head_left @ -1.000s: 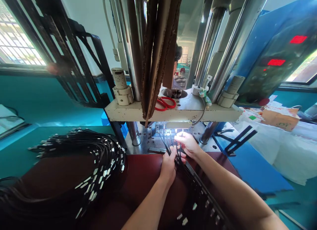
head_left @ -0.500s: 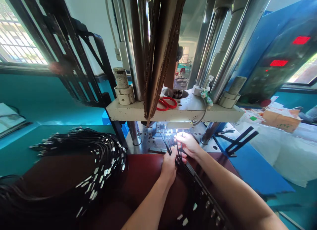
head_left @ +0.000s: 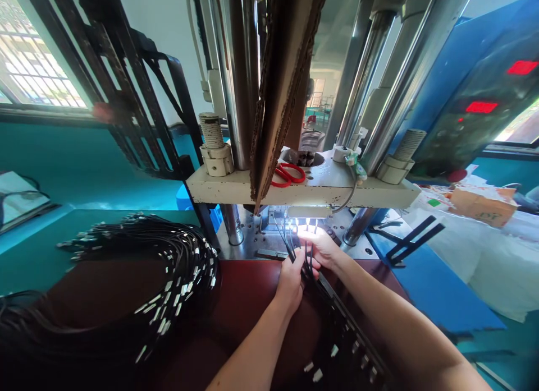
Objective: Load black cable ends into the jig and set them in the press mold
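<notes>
My left hand [head_left: 289,279] is closed around several thin black cables [head_left: 288,243], whose ends point up and forward toward the lit bed of a press [head_left: 248,240]. Right beside it, my right hand [head_left: 323,249] pinches cables from the same group, near their light-coloured tips. Glare from the lamp washes out the fingertips and cable ends. Below both hands the cables run back over the dark red table [head_left: 244,301], alongside a dark rail [head_left: 349,312]. White connectors [head_left: 317,375] show at the lower cable ends.
A big coil of black cables with silvery ends [head_left: 185,267] lies at left. Above my hands spans the press's cream plate [head_left: 337,196], carrying red-handled scissors [head_left: 290,174] and a cardboard sheet [head_left: 286,93]. Steel columns flank the bed. A control box with red displays [head_left: 482,106] stands at right.
The view has shifted slightly, so the scene sits a little further right. My right fingers have moved slightly along the cable tips; my left hand keeps its grip.
</notes>
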Available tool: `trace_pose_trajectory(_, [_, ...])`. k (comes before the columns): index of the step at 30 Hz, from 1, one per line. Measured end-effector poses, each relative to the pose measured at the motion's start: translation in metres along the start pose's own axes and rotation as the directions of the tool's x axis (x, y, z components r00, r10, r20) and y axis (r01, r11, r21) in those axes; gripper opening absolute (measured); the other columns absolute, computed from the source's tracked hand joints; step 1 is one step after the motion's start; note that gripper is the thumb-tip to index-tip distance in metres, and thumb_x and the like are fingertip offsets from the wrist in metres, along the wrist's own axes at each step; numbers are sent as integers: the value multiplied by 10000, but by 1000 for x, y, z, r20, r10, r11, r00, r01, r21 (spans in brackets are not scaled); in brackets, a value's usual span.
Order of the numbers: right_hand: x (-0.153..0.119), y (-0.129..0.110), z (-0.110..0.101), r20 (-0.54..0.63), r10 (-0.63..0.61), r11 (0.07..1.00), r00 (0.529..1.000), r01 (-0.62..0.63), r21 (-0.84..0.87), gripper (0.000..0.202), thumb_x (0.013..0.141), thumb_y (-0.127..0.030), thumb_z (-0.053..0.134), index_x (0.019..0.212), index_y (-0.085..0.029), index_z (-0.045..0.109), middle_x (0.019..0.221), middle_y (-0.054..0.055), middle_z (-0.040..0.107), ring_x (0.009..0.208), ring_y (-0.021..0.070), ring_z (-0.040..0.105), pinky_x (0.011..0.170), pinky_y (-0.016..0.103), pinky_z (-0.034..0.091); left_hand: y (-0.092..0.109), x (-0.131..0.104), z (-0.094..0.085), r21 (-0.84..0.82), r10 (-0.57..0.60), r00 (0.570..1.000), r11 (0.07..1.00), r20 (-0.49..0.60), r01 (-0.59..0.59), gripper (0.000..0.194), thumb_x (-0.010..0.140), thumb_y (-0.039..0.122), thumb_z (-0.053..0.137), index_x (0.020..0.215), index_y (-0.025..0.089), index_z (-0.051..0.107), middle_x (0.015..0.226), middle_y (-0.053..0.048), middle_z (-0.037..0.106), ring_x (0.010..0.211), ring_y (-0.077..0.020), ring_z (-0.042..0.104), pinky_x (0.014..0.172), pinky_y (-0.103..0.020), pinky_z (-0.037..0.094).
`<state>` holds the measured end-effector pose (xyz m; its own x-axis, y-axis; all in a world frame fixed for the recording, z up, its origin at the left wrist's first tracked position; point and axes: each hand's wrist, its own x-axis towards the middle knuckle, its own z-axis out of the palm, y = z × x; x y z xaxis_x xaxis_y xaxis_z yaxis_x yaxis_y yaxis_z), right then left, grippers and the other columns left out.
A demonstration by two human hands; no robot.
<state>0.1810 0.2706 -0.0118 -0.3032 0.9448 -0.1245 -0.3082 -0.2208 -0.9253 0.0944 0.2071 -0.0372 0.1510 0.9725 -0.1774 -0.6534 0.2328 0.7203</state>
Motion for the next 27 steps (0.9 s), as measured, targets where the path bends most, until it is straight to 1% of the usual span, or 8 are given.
trace_pose_trajectory(3, [3, 0, 1, -19, -18, 999, 1000, 17, -46, 265, 591, -294, 756, 627, -155, 533, 459, -73, 409, 363, 35, 290, 311, 185, 176, 1, 0, 0, -5, -8, 1000, 1000, 20, 8, 455, 681, 511, 630, 891, 115, 551, 616, -37, 621, 433, -87, 505, 457, -204, 382])
trace_pose_trajectory(7, [2, -2, 3, -33, -13, 998, 999, 11, -57, 302, 588, -321, 757, 601, -164, 500, 450, -76, 406, 346, 33, 282, 308, 193, 152, 1, 0, -1, -7, -2, 999, 1000, 32, 2, 451, 698, 506, 614, 902, 108, 549, 634, -49, 628, 449, -97, 522, 459, -208, 387])
trace_pose_trajectory(11, [1, -3, 5, -51, -33, 998, 998, 30, -64, 309, 567, -302, 763, 574, -165, 486, 448, -72, 413, 354, 33, 288, 317, 195, 152, 1, 0, 0, -9, -18, 999, 1000, 26, 19, 449, 706, 485, 614, 931, 103, 543, 640, -50, 630, 450, -96, 525, 461, -208, 397])
trace_pose_trajectory(15, [0, -3, 6, -47, -10, 998, 999, 7, -61, 291, 578, -311, 748, 580, -173, 493, 434, -70, 415, 346, 42, 281, 318, 202, 152, 2, -1, 2, -14, -25, 1000, 1000, 15, 25, 462, 690, 487, 628, 933, 105, 539, 632, -46, 630, 438, -94, 520, 482, -221, 416])
trace_pose_trajectory(19, [1, -3, 6, -66, -29, 998, 997, 26, -52, 297, 538, -286, 764, 578, -164, 496, 449, -70, 427, 363, 40, 307, 326, 196, 165, 3, -1, 2, -17, -24, 1000, 1000, 17, 24, 468, 682, 492, 633, 935, 110, 535, 631, -43, 630, 449, -101, 528, 495, -229, 426])
trace_pose_trajectory(21, [1, -4, 7, -66, -20, 999, 998, 17, -46, 295, 534, -283, 763, 583, -164, 497, 444, -71, 426, 360, 39, 303, 323, 195, 159, 3, -2, 1, -14, -23, 1000, 1000, 20, 23, 467, 686, 493, 630, 935, 109, 535, 635, -44, 631, 451, -101, 529, 488, -227, 422])
trace_pose_trajectory(27, [-1, -4, 7, -70, -10, 999, 997, 8, -33, 280, 561, -290, 750, 600, -164, 503, 443, -68, 428, 345, 36, 297, 317, 200, 143, 1, -1, 0, -11, -19, 999, 1000, 28, 19, 441, 710, 476, 615, 937, 108, 535, 656, -51, 638, 468, -102, 538, 477, -214, 411])
